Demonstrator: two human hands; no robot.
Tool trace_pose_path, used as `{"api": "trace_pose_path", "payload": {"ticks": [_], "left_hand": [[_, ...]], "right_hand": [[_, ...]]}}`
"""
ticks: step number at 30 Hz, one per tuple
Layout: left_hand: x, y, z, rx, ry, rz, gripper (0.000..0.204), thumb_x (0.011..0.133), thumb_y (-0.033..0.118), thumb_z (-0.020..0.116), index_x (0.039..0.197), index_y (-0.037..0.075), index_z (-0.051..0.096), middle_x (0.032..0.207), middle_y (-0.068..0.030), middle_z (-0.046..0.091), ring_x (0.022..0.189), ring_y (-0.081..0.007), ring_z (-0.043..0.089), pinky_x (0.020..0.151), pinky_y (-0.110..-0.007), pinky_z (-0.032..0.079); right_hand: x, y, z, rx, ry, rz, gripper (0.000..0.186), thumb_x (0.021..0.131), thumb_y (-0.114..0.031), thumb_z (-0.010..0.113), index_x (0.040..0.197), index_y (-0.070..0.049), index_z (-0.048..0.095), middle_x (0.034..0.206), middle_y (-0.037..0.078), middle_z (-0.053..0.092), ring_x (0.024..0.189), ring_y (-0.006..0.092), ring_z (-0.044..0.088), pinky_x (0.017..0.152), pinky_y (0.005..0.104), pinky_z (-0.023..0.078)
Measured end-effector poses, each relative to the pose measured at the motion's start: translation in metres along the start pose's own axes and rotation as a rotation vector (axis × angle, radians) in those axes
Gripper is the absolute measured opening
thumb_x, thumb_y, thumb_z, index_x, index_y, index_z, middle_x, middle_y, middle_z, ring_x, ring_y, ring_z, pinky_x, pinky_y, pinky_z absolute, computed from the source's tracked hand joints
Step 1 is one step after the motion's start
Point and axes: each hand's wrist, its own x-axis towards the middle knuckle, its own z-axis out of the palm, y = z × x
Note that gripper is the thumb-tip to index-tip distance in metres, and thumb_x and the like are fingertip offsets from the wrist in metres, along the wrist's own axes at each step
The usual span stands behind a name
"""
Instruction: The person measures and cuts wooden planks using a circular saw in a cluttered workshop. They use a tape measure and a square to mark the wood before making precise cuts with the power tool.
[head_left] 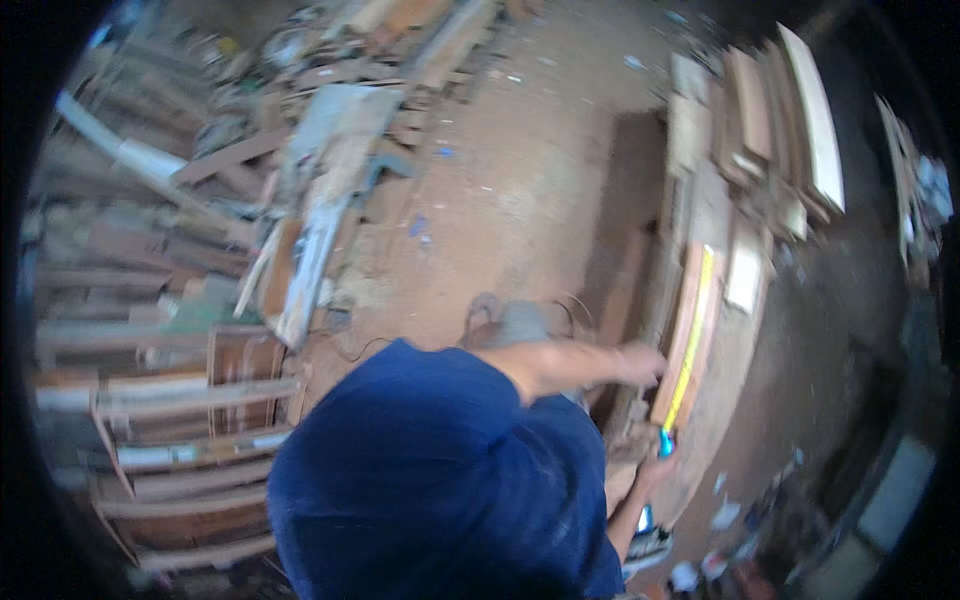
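Observation:
A narrow reddish wooden board (683,345) lies on a dusty workbench (735,400) at the right. A yellow tape measure blade (697,320) is stretched along the board. My left hand (640,364) reaches out from a blue sleeve and presses on the board's near edge, fingers closed over it. My right hand (645,472) is lower, at the board's near end, and holds the blue tape measure case (666,441). The picture is blurred, so finger details are unclear.
Several boards (790,120) are stacked at the bench's far end. A reddish dirt floor (500,180) lies in the middle. Scrap timber and a pipe (130,155) pile up at the left, with wooden frames (190,420) at the lower left.

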Motion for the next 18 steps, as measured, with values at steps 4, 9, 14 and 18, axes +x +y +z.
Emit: {"api": "trace_pose_path", "payload": {"ticks": [4,9,14,18], "left_hand": [[-0.073,-0.043,-0.060,-0.249,0.070,-0.197,0.040,0.089,0.023,0.065,0.125,0.008,0.069,0.120,-0.0179,0.071,0.112,-0.0352,0.066,0.099,-0.044,0.052],[-0.217,-0.160,-0.093,-0.133,0.227,-0.499,0.039,0.092,0.028,0.065,0.124,0.006,0.069,0.115,-0.0203,0.072,0.105,-0.0356,0.070,0.091,-0.044,0.054],[-0.393,-0.243,-0.141,0.151,0.335,-0.642,0.041,0.088,0.029,0.071,0.121,0.004,0.069,0.110,-0.0204,0.073,0.105,-0.0349,0.070,0.089,-0.043,0.055],[-0.492,-0.241,-0.170,0.156,0.246,-0.997,0.043,0.088,0.029,0.072,0.121,0.003,0.068,0.118,-0.0226,0.070,0.110,-0.0358,0.067,0.094,-0.043,0.053]], "right_hand": [[0.013,-0.018,0.003,-0.039,0.108,0.003,0.056,0.084,-0.011,0.073,0.136,-0.002,0.057,0.130,0.020,0.064,0.122,0.0346,0.060,0.105,0.0420,0.045],[0.015,-0.012,0.007,-0.138,0.229,-0.007,0.058,0.082,-0.013,0.076,0.137,-0.007,0.056,0.129,0.023,0.061,0.123,0.0408,0.057,0.105,0.0464,0.046],[0.008,-0.002,0.020,-0.298,0.349,-0.005,0.057,0.081,-0.014,0.076,0.134,-0.008,0.057,0.126,0.022,0.062,0.121,0.0404,0.058,0.103,0.0477,0.047],[0.000,-0.003,0.013,-0.264,0.267,-0.018,0.051,0.081,-0.015,0.076,0.130,-0.009,0.061,0.122,0.020,0.064,0.116,0.0396,0.061,0.099,0.0471,0.049]]}}
